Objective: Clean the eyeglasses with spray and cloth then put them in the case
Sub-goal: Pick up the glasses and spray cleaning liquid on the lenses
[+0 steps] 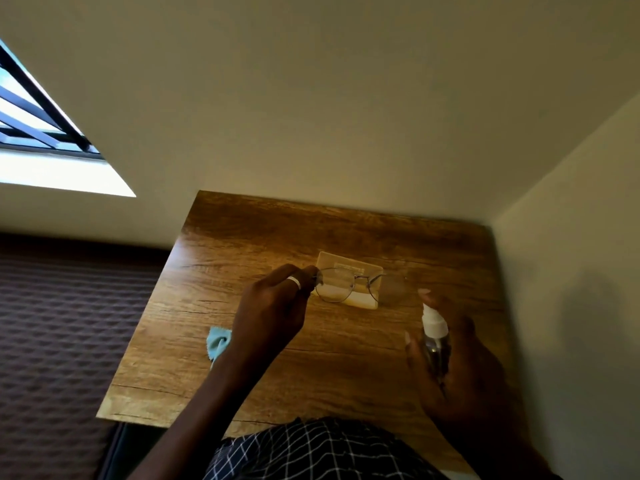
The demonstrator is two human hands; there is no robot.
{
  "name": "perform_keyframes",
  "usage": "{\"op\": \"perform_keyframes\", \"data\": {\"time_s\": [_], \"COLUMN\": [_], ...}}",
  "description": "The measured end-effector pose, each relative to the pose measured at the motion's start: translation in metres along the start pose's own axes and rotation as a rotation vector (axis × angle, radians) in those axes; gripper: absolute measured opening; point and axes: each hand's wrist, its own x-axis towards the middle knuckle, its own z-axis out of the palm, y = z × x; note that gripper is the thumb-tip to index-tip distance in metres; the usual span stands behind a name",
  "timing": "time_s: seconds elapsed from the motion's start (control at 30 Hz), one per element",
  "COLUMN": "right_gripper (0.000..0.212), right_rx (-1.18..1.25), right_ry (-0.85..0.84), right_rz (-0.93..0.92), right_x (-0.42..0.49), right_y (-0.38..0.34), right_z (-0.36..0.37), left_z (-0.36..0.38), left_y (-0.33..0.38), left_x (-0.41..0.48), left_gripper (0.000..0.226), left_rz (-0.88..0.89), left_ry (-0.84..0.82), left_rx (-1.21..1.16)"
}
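Your left hand [273, 306] pinches the eyeglasses [335, 285], stretched left to right. Your right hand [464, 368] grips the spray bottle [434, 332], top pointing far.

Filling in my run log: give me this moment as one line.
left hand: holds glasses over case | right hand: holds spray bottle near glasses | cloth: on table

The case [346, 260] lies on the table [311, 375] behind the eyeglasses [360, 278]; cloth [217, 342] nearer left, spray bottle [434, 327] nearer right.
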Motion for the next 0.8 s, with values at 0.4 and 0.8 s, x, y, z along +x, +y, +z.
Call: {"op": "perform_keyframes", "data": {"time_s": [0.4, 0.8], "right_gripper": [0.043, 0.018], "right_rx": [0.104, -0.333], "right_ry": [0.071, -0.166], "right_rz": [0.067, -0.063], "right_x": [0.01, 0.065], "right_y": [-0.003, -0.01], "right_z": [0.004, 0.021], "left_z": [-0.007, -0.01], "left_y": [0.008, 0.018], "left_x": [0.004, 0.007], "left_gripper": [0.022, 0.022], "left_rz": [0.052, 0.153], "left_ry": [-0.016, -0.084], "left_rx": [0.068, 0.19]}}
